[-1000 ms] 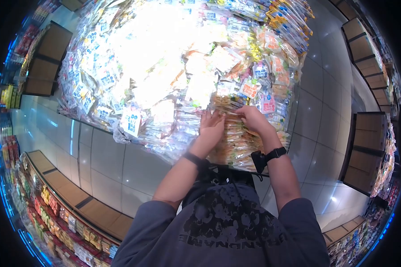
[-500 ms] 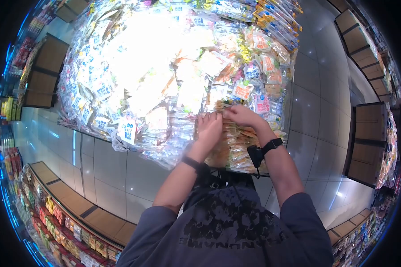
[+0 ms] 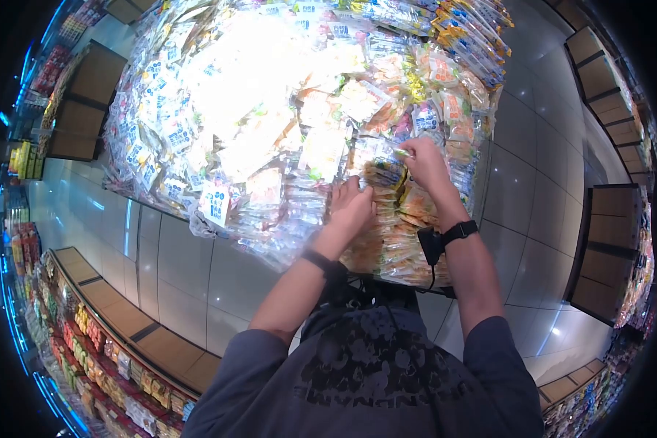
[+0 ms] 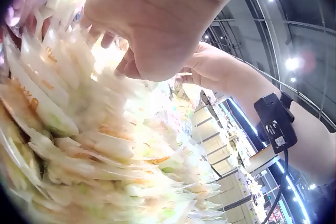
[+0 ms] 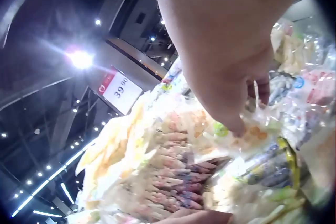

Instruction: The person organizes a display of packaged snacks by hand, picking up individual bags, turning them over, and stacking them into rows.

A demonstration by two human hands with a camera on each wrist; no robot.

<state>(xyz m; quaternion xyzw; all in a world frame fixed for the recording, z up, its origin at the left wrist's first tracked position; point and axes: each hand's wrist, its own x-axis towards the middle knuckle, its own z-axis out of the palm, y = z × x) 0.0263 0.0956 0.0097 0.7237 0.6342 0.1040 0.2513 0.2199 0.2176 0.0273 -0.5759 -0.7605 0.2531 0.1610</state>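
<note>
A dense heap of clear snack packets (image 3: 281, 186) with orange and blue print covers the display. My left hand (image 3: 352, 208) rests on an upright row of packets (image 3: 387, 252) near the front edge, fingers pointing forward. In the left wrist view its fingertips reach in among thin, pale packets (image 4: 47, 90). Farther forward and right, my right hand (image 3: 427, 166) pinches a clear snack packet with orange and green print (image 5: 252, 132) between thumb and fingers. Between the hands, the row parts in a dark gap (image 3: 383, 175).
A price sign (image 5: 121, 90) reading 39 90 stands over the heap. Yellow and blue bags (image 3: 474, 36) line the far right corner. Wooden shelf units (image 3: 606, 248) stand across the tiled aisle (image 3: 518, 197), and a stocked shelf (image 3: 117, 365) runs behind at left.
My right hand has moved forward and right, away from the left hand, and the gap in the packets between them has widened. My left hand stays on the row.
</note>
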